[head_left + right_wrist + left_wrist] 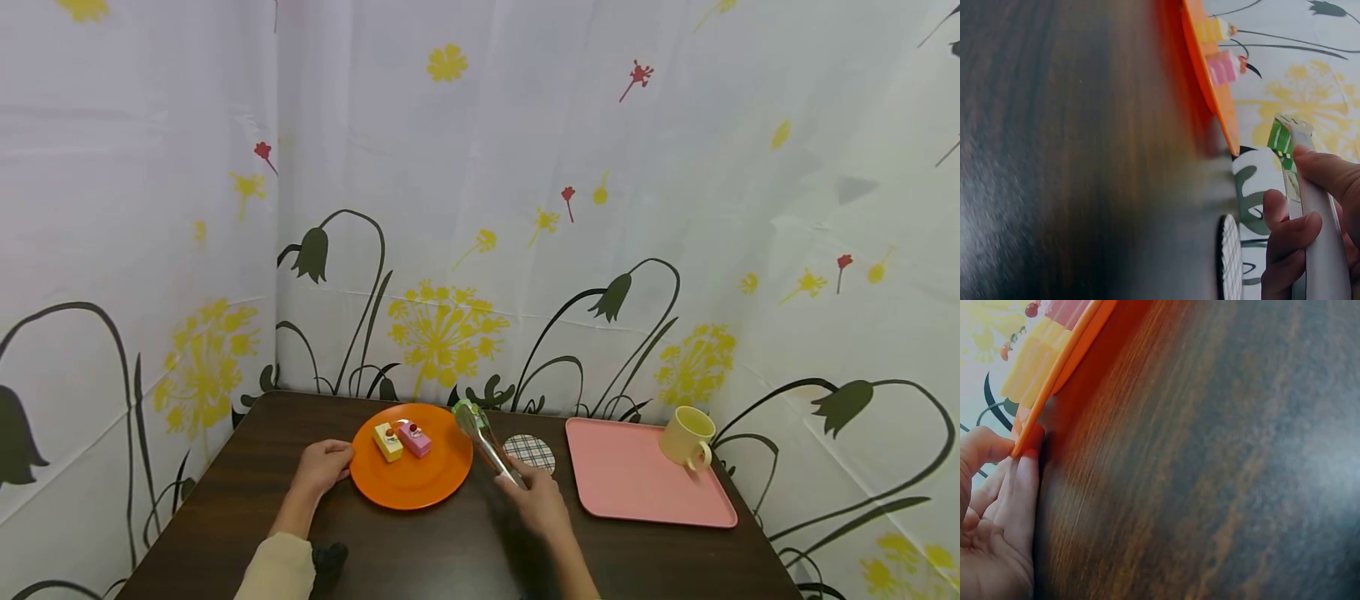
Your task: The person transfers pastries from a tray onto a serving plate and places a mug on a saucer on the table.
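Observation:
An orange plate (408, 492) lies on the dark wooden table, carrying a yellow cake piece (387, 442) and a pink one (415, 439), each with a small topping. At its left rim my left hand (322, 467) pinches the edge between thumb and fingers, plain in the left wrist view. My right hand (542, 504) grips metal tongs (491, 452), fingers wrapped about the arms. Between the tong tips is a green-and-white cake-like piece (1280, 142), partly hidden by the tongs. In the head view the tips overlap the plate's upper right rim.
Right of the plate lies a round checked coaster (529, 452), partly behind the tongs and right hand. A pink tray (630, 475) is farther right, with a yellow mug (686, 435) at its back right corner. A flower-printed curtain (450, 208) hangs behind the table.

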Motion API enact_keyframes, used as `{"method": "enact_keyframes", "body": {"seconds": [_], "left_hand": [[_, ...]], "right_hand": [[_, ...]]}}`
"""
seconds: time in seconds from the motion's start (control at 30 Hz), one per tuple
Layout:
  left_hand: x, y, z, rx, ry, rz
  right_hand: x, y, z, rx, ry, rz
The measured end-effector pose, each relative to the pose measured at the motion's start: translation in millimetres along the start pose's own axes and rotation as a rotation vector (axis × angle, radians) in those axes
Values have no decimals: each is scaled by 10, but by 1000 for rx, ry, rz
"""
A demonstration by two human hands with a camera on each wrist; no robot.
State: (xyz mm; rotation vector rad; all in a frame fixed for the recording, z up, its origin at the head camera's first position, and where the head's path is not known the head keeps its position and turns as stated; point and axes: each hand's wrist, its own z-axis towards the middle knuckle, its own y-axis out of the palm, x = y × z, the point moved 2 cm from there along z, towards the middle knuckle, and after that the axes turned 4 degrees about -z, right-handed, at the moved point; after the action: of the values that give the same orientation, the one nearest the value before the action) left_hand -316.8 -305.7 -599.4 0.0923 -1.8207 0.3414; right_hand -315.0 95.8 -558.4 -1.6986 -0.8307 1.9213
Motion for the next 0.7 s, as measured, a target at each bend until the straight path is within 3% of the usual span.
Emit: {"method": "enact_keyframes", "body": {"seconds": [0.27, 0.7], "left_hand": [[41, -27, -11, 2, 11, 5], [47, 8, -38, -9, -14, 3]], "right_hand": [[-129, 107, -3, 10, 65, -144], [-245, 290, 49, 45, 1, -359]]}}
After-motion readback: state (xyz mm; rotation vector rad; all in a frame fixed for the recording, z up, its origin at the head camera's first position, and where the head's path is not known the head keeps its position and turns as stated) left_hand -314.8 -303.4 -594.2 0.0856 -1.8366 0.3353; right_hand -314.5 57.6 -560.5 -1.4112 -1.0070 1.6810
